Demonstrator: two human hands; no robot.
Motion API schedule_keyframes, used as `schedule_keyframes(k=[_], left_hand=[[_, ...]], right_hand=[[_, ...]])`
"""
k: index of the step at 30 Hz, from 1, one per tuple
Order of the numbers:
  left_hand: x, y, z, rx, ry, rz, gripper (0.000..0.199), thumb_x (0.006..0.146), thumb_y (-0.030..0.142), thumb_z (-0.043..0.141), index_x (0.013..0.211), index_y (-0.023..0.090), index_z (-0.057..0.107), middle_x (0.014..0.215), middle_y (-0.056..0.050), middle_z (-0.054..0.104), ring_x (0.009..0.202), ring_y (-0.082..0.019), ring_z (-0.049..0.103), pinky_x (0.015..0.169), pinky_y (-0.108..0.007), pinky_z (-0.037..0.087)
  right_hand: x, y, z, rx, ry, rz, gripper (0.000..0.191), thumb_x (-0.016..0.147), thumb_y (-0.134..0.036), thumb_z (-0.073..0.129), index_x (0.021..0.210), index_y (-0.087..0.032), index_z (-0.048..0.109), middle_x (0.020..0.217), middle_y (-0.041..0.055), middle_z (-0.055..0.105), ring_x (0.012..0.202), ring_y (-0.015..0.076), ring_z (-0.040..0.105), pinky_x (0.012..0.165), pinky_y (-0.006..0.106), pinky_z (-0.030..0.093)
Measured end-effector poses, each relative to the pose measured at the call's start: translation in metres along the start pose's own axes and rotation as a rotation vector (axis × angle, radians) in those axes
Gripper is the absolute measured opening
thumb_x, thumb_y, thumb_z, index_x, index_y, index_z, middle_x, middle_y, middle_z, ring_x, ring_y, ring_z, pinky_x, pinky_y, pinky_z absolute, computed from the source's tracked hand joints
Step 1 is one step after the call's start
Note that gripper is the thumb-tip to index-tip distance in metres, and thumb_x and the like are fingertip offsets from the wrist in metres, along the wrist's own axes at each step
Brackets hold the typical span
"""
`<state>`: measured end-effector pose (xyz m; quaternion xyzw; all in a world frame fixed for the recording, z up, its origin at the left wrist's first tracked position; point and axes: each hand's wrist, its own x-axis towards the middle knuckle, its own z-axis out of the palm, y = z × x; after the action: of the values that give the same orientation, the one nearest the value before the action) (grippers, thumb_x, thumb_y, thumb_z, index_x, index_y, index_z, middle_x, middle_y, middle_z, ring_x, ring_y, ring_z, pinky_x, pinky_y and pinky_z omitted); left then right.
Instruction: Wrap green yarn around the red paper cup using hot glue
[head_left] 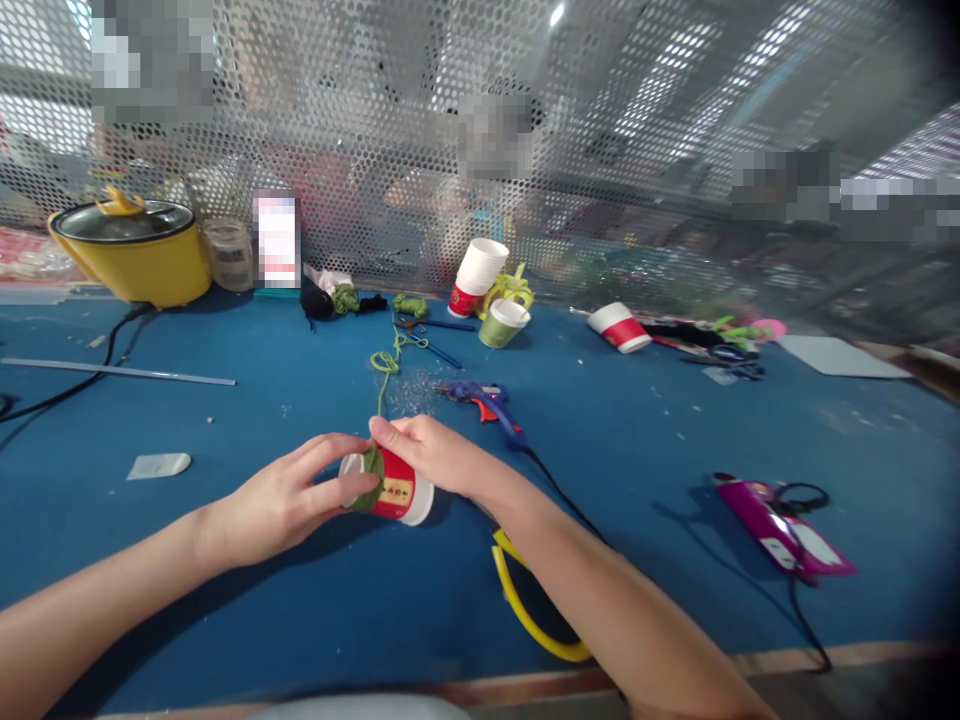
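Observation:
A red and white paper cup (401,490) lies on its side between my hands, just above the blue table. Green yarn (373,470) is wound in a band round the cup near its base. My left hand (300,490) has its fingers closed over the base end and the yarn. From the far side, my right hand (424,450) grips the cup, thumb near the yarn band. A loose green strand (386,370) runs from the cup back to a small skein (410,306).
A blue glue gun (491,405) lies beyond my right hand, its cord trailing right. Scissors (431,335), stacked cups (481,270) and a yellow pot (135,255) stand or lie at the back. Near my right forearm is a yellow hoop (525,615). A purple packet (787,530) lies right.

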<state>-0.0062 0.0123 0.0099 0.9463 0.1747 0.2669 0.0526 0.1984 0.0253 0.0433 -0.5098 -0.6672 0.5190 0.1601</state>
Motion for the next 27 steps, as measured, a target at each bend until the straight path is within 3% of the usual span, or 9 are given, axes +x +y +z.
schedule_keyframes(k=[4,7,13,16,23,27], left_hand=[[0.000,0.000,0.000,0.024,0.000,0.013,0.026,0.090,0.010,0.039,0.114,0.017,0.046,0.117,-0.015,0.044,0.107,-0.024,0.049,0.081,-0.035,0.052],[-0.001,-0.001,0.001,0.002,0.001,-0.017,0.027,0.090,0.011,0.039,0.115,0.018,0.046,0.117,-0.015,0.045,0.105,-0.023,0.051,0.081,-0.035,0.053],[-0.002,-0.005,0.007,-0.260,0.011,-0.280,0.048,0.086,0.020,0.051,0.129,0.019,0.031,0.118,-0.013,0.048,0.108,-0.022,0.052,0.090,-0.036,0.049],[-0.001,-0.007,0.008,-0.334,-0.009,-0.351,0.044,0.082,0.024,0.057,0.123,0.019,0.041,0.117,-0.012,0.047,0.104,-0.022,0.055,0.089,-0.036,0.050],[-0.002,-0.005,0.006,-0.407,-0.009,-0.358,0.042,0.082,0.023,0.056,0.122,0.019,0.043,0.117,-0.012,0.051,0.100,-0.022,0.058,0.087,-0.036,0.050],[-0.002,-0.004,0.006,-0.445,-0.032,-0.350,0.040,0.084,0.022,0.055,0.122,0.020,0.043,0.117,-0.011,0.050,0.090,-0.017,0.060,0.078,-0.029,0.054]], right_hand=[[0.005,-0.001,0.004,0.151,0.110,-0.068,0.026,0.077,-0.039,0.056,0.069,-0.015,0.060,0.066,0.0005,0.058,0.060,0.0106,0.051,0.057,0.023,0.039],[0.007,0.000,0.006,0.291,0.213,-0.106,0.014,0.074,-0.028,0.059,0.071,-0.015,0.061,0.071,0.0009,0.061,0.065,0.0108,0.053,0.064,0.024,0.042],[0.003,0.006,0.004,0.441,0.348,-0.197,0.016,0.076,-0.031,0.058,0.068,-0.017,0.055,0.070,-0.0001,0.061,0.067,0.0100,0.055,0.072,0.027,0.043],[0.004,0.008,0.002,0.423,0.396,-0.211,0.018,0.078,-0.032,0.057,0.069,-0.017,0.054,0.069,-0.0004,0.060,0.062,0.0093,0.053,0.067,0.027,0.044],[0.009,0.008,-0.001,0.265,0.412,-0.264,0.018,0.079,-0.033,0.055,0.069,-0.017,0.052,0.067,-0.0002,0.059,0.060,0.0095,0.051,0.062,0.026,0.043],[0.012,0.004,-0.001,0.173,0.415,-0.282,0.020,0.080,-0.033,0.053,0.068,-0.018,0.050,0.065,-0.0004,0.058,0.059,0.0101,0.051,0.062,0.026,0.043]])
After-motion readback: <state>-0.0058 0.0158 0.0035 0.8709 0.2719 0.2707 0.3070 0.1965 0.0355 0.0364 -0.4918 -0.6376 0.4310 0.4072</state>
